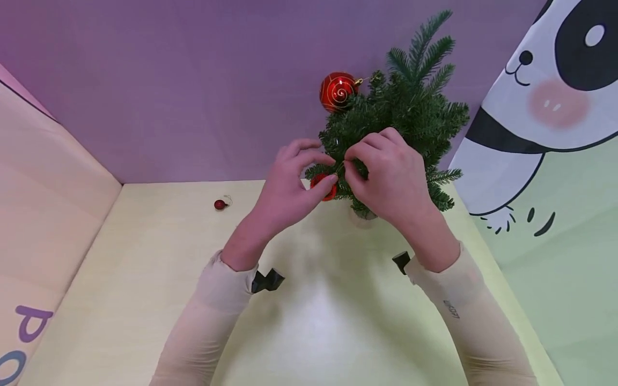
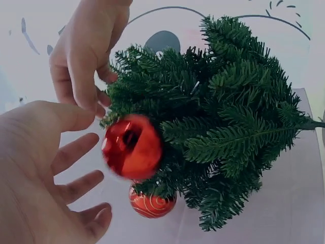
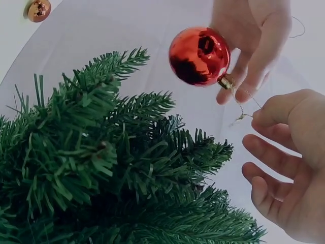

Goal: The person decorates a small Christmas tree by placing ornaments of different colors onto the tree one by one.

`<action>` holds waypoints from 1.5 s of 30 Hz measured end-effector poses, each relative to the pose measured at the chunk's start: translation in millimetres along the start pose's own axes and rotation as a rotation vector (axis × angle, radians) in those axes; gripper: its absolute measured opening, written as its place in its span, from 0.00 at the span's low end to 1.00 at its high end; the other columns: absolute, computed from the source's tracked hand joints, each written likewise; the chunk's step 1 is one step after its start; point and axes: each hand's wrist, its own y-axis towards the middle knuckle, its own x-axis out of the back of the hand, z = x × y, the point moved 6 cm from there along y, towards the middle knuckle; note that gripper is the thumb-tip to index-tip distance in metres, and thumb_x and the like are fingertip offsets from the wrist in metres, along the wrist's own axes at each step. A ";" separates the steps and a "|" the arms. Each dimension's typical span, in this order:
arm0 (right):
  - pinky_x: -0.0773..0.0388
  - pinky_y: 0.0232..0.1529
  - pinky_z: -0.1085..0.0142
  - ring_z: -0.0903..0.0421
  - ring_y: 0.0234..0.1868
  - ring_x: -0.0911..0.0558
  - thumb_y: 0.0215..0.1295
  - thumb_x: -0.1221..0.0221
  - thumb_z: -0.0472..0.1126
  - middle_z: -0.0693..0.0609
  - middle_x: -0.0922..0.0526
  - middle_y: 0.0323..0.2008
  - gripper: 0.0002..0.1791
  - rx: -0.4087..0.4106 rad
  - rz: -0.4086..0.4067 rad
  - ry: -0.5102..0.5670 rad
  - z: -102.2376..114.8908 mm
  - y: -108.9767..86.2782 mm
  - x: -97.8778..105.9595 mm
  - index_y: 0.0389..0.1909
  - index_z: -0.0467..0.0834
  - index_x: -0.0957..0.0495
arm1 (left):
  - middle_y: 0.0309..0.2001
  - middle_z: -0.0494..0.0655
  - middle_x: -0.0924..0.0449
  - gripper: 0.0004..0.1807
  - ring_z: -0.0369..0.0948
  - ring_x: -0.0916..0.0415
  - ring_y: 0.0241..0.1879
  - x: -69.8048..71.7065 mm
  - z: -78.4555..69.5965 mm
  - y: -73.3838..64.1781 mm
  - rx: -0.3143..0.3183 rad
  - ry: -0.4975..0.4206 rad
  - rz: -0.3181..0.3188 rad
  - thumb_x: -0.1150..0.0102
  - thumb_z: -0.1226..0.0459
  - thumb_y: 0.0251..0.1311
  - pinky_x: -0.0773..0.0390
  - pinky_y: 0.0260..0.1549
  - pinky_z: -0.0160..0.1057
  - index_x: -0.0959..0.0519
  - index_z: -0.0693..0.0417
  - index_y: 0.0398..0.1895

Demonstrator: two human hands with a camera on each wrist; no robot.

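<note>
A shiny red Christmas ball point(image 3: 199, 56) hangs beside the artificial Christmas tree point(image 1: 401, 112), its gold cap and thin gold string point(image 3: 248, 94) showing in the right wrist view. My right hand point(image 1: 388, 171) pinches the string loop between thumb and index finger, close to the tree's left branches. Next to the ball is my left hand point(image 1: 294, 185), its thumb and fingers parted and loosely bent. From the left wrist, my left hand point(image 2: 48, 168) has its fingers spread near the ball point(image 2: 133, 147). In the head view it partly covers the ball.
A red ball with gold swirls point(image 1: 339, 92) hangs at the tree's upper left. One small dark red ball point(image 1: 220, 205) with a string lies on the pale table point(image 1: 159, 257). A coppery ball point(image 3: 39, 10) shows at the right wrist view's corner. A purple wall point(image 1: 193, 96) stands behind.
</note>
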 end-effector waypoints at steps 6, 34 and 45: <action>0.23 0.29 0.56 0.48 0.37 0.26 0.60 0.38 0.36 0.48 0.17 0.32 0.04 -0.010 0.048 0.017 -1.2 -0.2 -1.4 0.30 0.41 0.15 | 0.54 0.54 0.24 0.09 0.52 0.35 0.60 -1.2 -12.5 6.1 -0.121 0.128 -0.105 0.34 0.60 0.59 0.37 0.60 0.47 0.15 0.56 0.38; 0.26 0.33 0.60 0.52 0.36 0.26 0.61 0.38 0.37 0.49 0.16 0.32 0.05 -0.039 -0.034 0.230 -4.3 -13.6 -7.3 0.33 0.40 0.16 | 0.50 0.56 0.23 0.04 0.50 0.37 0.63 3.5 -21.8 10.7 -0.225 -0.057 -0.166 0.37 0.66 0.60 0.42 0.63 0.46 0.15 0.57 0.31; 0.26 0.28 0.60 0.51 0.36 0.25 0.60 0.38 0.40 0.49 0.16 0.28 0.06 -0.183 -0.039 0.122 -7.4 -15.8 0.8 0.28 0.41 0.17 | 0.49 0.55 0.22 0.04 0.49 0.38 0.63 5.0 -21.2 15.0 -0.219 -0.047 -0.165 0.37 0.65 0.60 0.41 0.63 0.46 0.16 0.56 0.30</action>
